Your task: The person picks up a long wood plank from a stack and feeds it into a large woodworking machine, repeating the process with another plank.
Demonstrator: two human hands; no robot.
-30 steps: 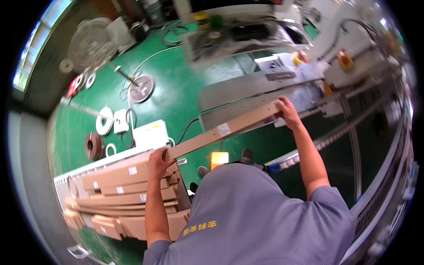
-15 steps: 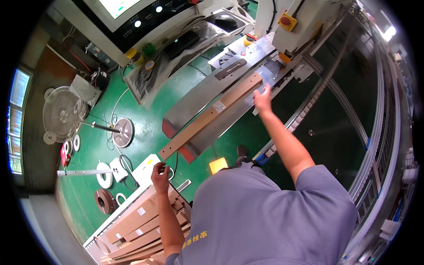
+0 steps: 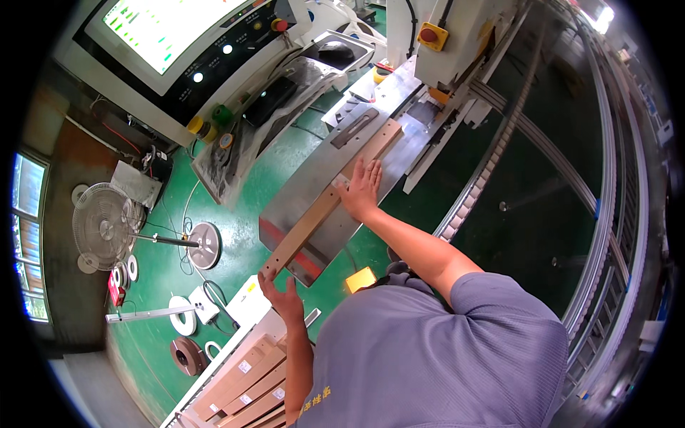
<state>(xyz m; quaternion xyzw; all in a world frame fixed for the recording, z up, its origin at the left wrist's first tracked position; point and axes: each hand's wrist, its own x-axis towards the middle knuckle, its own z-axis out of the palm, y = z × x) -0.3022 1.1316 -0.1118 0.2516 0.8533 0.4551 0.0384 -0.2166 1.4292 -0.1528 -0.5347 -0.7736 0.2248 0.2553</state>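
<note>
A long brown wooden strip point(image 3: 310, 220) with small holes lies slantwise across a grey metal worktable point(image 3: 285, 194). My right hand point(image 3: 362, 191) rests on the strip near its middle, fingers spread, covering part of it. At the strip's near-left end is my left hand point(image 3: 285, 301); its fingertips meet that end, with thumb and fingers apart. Beyond the strip, a dark slotted bar point(image 3: 354, 128) sits on the metal surface.
Several brown boards point(image 3: 246, 381) are stacked at lower left. A control panel with a lit screen point(image 3: 160, 32), a keyboard point(image 3: 270, 100) and a mouse point(image 3: 335, 50) stand beyond. A standing fan point(image 3: 107, 225) is at left, and a cable chain point(image 3: 492, 153) runs along the right.
My right hand has moved from beside the strip's far end down onto its middle. My left hand has come up to the near end, fingers opened out. The view has shifted.
</note>
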